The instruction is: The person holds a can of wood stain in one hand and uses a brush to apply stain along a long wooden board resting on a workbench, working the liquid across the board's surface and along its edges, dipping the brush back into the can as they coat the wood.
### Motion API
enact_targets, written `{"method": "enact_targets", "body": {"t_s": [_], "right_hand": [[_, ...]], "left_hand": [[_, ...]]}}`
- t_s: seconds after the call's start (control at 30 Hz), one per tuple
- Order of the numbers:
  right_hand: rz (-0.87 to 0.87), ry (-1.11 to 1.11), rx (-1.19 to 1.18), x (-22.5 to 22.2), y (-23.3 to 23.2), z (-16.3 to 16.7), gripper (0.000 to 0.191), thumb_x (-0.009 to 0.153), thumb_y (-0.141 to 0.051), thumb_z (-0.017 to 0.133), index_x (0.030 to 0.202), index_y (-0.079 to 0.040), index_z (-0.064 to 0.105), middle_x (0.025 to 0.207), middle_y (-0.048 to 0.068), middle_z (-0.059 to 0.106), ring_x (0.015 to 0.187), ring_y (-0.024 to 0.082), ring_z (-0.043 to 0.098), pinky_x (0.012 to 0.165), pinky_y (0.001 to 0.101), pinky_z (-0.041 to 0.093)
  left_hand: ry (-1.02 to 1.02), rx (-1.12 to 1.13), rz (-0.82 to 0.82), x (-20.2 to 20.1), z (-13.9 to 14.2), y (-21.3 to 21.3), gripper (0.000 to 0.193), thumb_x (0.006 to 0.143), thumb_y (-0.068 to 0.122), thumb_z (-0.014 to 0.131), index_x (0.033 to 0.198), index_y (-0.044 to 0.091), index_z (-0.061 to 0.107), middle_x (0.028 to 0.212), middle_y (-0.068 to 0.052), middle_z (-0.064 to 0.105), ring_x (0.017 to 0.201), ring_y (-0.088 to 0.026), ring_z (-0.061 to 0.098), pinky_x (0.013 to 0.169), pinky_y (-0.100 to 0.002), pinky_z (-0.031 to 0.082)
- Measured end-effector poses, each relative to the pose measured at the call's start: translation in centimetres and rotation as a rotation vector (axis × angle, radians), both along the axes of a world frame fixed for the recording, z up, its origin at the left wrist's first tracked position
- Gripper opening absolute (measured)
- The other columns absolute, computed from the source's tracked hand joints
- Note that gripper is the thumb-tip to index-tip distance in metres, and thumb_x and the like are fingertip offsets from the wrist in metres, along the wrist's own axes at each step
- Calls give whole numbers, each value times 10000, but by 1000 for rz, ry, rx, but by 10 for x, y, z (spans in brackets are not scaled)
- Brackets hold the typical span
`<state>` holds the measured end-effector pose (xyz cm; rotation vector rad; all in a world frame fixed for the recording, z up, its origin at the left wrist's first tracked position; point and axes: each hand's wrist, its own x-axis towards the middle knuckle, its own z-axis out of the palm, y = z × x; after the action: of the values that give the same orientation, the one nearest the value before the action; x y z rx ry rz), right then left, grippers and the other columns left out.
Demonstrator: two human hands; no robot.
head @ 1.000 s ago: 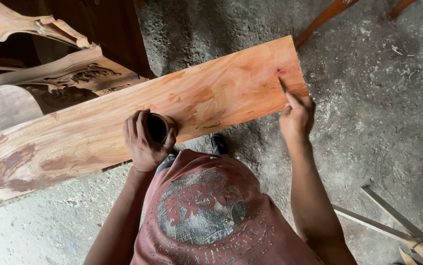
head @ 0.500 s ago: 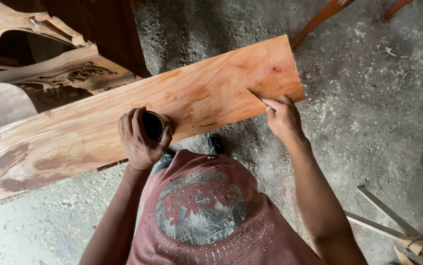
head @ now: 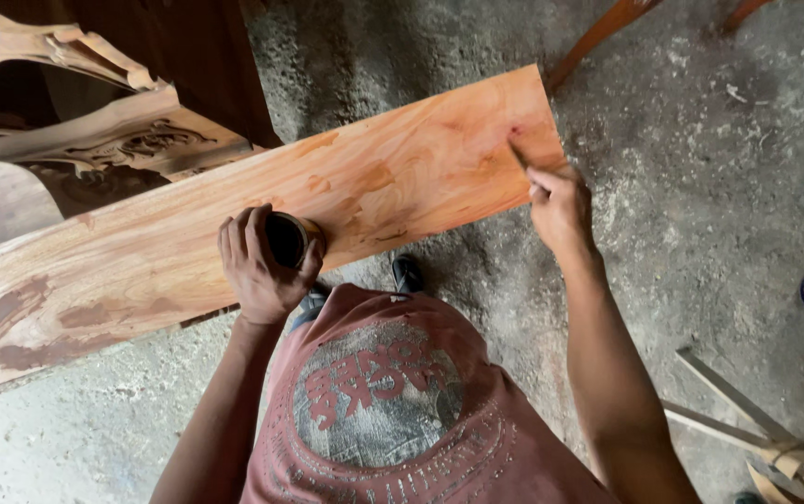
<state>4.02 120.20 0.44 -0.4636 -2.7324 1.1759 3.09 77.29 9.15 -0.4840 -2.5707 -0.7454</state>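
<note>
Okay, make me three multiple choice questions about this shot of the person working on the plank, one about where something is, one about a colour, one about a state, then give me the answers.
1. Where does the left hand hold the small dark container?
A. On the near edge of the plank
B. On the concrete floor
C. On the carved wooden piece

2. What colour is the person's shirt?
A. Bright blue
B. Faded red
C. White

3. How is the right hand engaged?
A. Hanging at the person's side
B. Gripping a hammer
C. Fingertip pressed to the plank near its right end

Answers: 1 A, the left hand wraps the container at the plank's near edge. 2 B, the shirt under the camera is faded red with a grey printed patch. 3 C, an outstretched finger meets the wood beside a small reddish spot.
</note>
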Motion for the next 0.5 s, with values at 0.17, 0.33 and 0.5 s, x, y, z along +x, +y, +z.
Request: {"method": "enact_targets", "body": {"t_s": [0.17,0.33,0.5], "right_hand": [[-179,11,328,10,2,2,271,947,-3,670,1185,-72,777,1053,212,690,944,345,665,837,424,533],[7,-153,101,19,-17,1,260,953,-62,657,1170,-137,778,1066,151,711,970,306,683,897,403,536],[-58,-81,173,40,-31,13,295,943,-6,643,1199,-94,762,1126,182,682,1007,333,661,864,416,535]], "left_hand": [[-15,7,-3,1,0,0,671,873,370,801,1340,-35,539,1259,-245,582,1164,-436,556,1075,-547,452],[14,-6,-10,0,-3,-1,695,847,384,810,1327,-39,536,1240,-253,579,1137,-433,560,1045,-544,454],[-12,8,1,1,1,-1,675,878,357,808,1345,-46,534,1241,-249,574,1139,-427,559,1046,-534,462]]}}
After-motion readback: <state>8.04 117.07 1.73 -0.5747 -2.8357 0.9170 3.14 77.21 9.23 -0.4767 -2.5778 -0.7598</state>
